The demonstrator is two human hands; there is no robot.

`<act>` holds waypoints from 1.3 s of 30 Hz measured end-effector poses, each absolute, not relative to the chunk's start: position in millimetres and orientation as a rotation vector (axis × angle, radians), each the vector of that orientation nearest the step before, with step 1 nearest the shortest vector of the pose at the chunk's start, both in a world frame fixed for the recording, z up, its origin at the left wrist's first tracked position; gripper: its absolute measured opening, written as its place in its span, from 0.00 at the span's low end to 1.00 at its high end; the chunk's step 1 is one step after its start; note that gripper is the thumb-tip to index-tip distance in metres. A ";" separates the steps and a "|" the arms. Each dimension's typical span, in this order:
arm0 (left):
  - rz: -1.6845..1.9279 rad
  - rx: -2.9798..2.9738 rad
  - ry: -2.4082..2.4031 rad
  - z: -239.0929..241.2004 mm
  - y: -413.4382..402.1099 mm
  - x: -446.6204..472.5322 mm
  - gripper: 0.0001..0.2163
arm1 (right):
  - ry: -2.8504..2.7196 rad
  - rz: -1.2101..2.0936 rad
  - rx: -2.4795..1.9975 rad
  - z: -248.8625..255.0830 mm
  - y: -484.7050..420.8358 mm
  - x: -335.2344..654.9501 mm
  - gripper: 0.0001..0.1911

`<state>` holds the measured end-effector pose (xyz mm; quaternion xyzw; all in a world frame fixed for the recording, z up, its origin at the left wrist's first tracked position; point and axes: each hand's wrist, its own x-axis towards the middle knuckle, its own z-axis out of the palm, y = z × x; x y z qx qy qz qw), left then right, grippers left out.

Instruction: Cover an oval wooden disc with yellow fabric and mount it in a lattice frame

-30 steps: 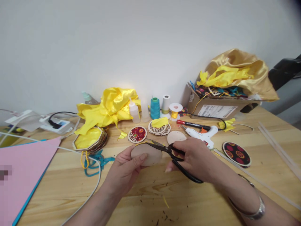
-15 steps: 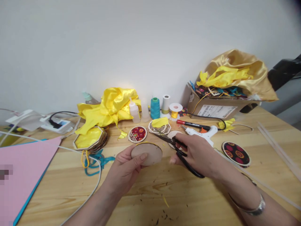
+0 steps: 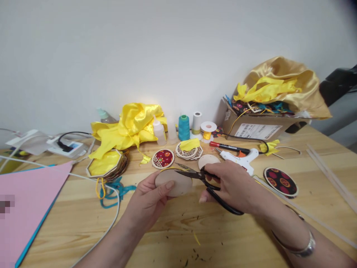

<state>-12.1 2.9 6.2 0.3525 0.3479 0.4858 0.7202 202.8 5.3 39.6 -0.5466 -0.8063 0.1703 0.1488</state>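
Note:
My left hand point(image 3: 156, 191) pinches a grey-beige round disc point(image 3: 178, 186) with a thin yellow edge along its top. Black-handled scissors point(image 3: 208, 182) are in my right hand point(image 3: 228, 182), with their blades parted at the disc's upper edge. Just beyond lie a round wooden frame with red patterned fabric point(image 3: 165, 159), some lattice-cut wooden discs point(image 3: 186, 153) with a yellow scrap point(image 3: 189, 144) on top, and a plain pale disc point(image 3: 208, 160) partly behind my right hand.
A white glue gun point(image 3: 242, 159) and a marker point(image 3: 227, 147) lie behind my right hand. Thread spools point(image 3: 183, 128) stand near the wall. Yellow fabric point(image 3: 134, 124) and octagonal frames point(image 3: 104, 165) sit left; a cardboard box point(image 3: 251, 128) and dark patterned disc point(image 3: 280, 181) are right.
The scissors have moved down and left, from above the table to the disc's top edge, and their blades have opened wider. My left hand and the disc have barely moved.

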 end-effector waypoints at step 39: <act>1.030 0.915 0.828 -3.7 2.2 -16.5 0.10 | -2.282 0.603 -1.683 47.7 5.8 209.8 0.17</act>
